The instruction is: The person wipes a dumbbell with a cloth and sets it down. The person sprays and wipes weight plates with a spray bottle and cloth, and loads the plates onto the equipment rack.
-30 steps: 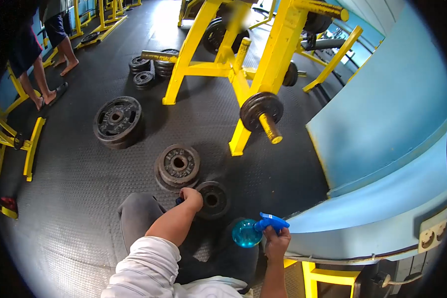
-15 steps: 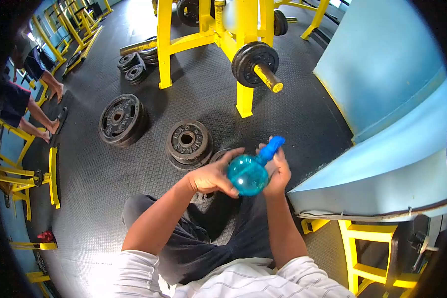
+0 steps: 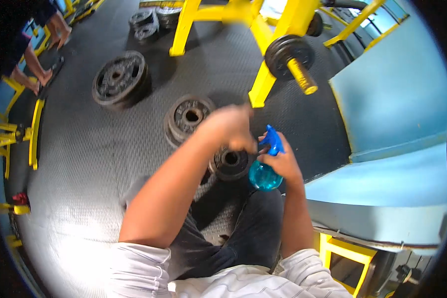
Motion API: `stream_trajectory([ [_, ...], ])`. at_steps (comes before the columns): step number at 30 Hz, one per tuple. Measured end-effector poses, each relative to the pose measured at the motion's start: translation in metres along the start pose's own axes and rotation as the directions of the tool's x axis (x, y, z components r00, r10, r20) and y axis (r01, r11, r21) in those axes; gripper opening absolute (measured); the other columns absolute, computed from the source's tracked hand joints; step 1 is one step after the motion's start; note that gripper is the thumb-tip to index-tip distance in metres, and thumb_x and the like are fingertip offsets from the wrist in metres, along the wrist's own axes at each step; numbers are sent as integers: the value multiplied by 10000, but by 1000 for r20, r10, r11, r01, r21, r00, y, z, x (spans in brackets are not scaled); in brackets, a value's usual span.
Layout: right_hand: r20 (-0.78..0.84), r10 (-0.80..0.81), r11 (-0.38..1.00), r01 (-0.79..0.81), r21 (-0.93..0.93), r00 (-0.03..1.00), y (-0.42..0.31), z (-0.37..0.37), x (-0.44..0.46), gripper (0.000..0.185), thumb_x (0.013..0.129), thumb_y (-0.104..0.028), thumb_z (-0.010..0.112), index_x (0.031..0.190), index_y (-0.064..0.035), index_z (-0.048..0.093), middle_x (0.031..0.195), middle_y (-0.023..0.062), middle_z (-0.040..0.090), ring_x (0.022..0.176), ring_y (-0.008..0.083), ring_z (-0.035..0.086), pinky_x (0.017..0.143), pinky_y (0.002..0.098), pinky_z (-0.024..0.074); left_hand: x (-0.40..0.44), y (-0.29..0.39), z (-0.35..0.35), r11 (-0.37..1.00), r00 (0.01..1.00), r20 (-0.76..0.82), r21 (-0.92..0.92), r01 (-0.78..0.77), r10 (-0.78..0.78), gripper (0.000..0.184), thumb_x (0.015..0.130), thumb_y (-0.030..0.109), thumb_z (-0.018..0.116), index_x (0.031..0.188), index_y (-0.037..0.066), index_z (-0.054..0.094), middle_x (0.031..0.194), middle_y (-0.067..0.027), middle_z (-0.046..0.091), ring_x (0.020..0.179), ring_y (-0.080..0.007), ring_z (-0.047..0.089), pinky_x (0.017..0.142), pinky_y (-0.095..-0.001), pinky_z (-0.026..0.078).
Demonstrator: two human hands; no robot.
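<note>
My right hand (image 3: 284, 161) is wrapped round the neck of a spray bottle (image 3: 265, 176) with a blue trigger head and clear blue-green body, upright above my thigh. My left hand (image 3: 231, 128) is raised left of the bottle's head, blurred by motion; its fingers are bent, and whether it holds anything cannot be made out. Beneath it lie a stack of round weight plates (image 3: 189, 115) and a smaller dark plate (image 3: 231, 160), partly hidden by my hand and forearm.
A larger plate stack (image 3: 118, 77) lies on the black floor at the left. Ahead stands a yellow rack (image 3: 264, 84) with plates on its peg (image 3: 303, 79). A blue wall (image 3: 392, 114) rises at the right. People's bare legs (image 3: 35, 64) show at the upper left.
My left hand has left the bottle's body and risen leftward over the plates. The bottle, tilted before, is now upright in my right hand. The view has shifted.
</note>
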State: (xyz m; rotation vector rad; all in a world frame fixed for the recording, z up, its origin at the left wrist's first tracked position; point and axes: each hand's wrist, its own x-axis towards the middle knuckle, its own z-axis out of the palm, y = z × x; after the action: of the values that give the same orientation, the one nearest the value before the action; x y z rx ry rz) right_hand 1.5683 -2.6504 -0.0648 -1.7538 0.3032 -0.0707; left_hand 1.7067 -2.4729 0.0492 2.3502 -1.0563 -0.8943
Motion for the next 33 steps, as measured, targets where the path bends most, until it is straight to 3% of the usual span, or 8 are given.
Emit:
stream_trajectory([
  [3, -68, 298, 906, -304, -294, 952, 58, 59, -30, 609, 648, -23, 730, 1192, -100, 466, 1029, 63, 582, 822, 185, 586, 758, 346, 483, 18, -26, -10, 992, 940, -320, -80, 96, -116, 740, 686, 299, 759, 1296, 12, 453, 1217, -259, 541, 1140, -375, 529, 947, -407, 437],
  [5, 11, 225, 932, -212, -293, 974, 109, 89, -53, 643, 638, -115, 731, 1225, -86, 471, 1015, 84, 587, 857, 211, 586, 777, 344, 473, 15, -21, -17, 997, 964, -262, -71, 24, -42, 728, 695, 324, 751, 1284, 0, 471, 1218, -246, 552, 1149, -360, 528, 939, -395, 440],
  [8, 116, 452, 875, -415, -249, 884, 131, 116, -63, 607, 616, -154, 705, 1173, -17, 506, 1002, 122, 604, 865, 252, 606, 789, 347, 471, 27, -11, -10, 995, 979, -200, -76, -61, 45, 689, 701, 324, 748, 1252, -11, 505, 1156, -235, 589, 1100, -355, 562, 909, -395, 455],
  [10, 147, 451, 869, -396, -297, 880, 142, 118, -57, 603, 613, -155, 703, 1163, -5, 508, 985, 136, 609, 871, 262, 610, 794, 347, 471, 33, -6, -7, 993, 983, -167, -77, -93, 79, 659, 705, 319, 746, 1230, -14, 526, 1106, -228, 616, 1058, -353, 588, 886, -396, 467],
  [13, 195, 414, 863, -315, -396, 889, 155, 116, -49, 588, 612, -155, 703, 1144, 8, 514, 957, 156, 615, 875, 279, 615, 801, 348, 472, 31, 1, -10, 998, 997, -40, 11, -68, 69, 317, 677, 139, 597, 956, 39, 709, 1014, -134, 675, 951, -281, 649, 791, -389, 523],
  [21, 129, 163, 904, -95, -416, 978, 184, 114, -11, 485, 630, -146, 714, 1054, -7, 523, 900, 141, 603, 837, 277, 608, 788, 352, 473, 34, -3, -7, 999, 999, -29, 11, -43, 44, 351, 680, 124, 596, 1009, 71, 704, 1035, -107, 673, 974, -277, 644, 820, -398, 514],
  [27, 51, 198, 917, -167, -363, 979, 160, 82, -4, 434, 640, -131, 713, 1010, -8, 524, 892, 132, 574, 801, 242, 584, 766, 354, 470, 30, -1, -9, 999, 1000, 17, 28, -22, 22, 375, 704, 138, 607, 1067, 87, 687, 1087, -92, 659, 1009, -262, 633, 853, -405, 499],
  [33, -160, 499, 798, -524, -298, 852, 157, 66, -40, 406, 640, -119, 706, 990, -11, 530, 851, 83, 569, 786, 197, 569, 741, 335, 470, 30, 0, -4, 996, 999, 35, 82, -19, 16, 386, 720, 153, 597, 1094, 98, 677, 1106, -85, 656, 1030, -258, 628, 856, -404, 496],
])
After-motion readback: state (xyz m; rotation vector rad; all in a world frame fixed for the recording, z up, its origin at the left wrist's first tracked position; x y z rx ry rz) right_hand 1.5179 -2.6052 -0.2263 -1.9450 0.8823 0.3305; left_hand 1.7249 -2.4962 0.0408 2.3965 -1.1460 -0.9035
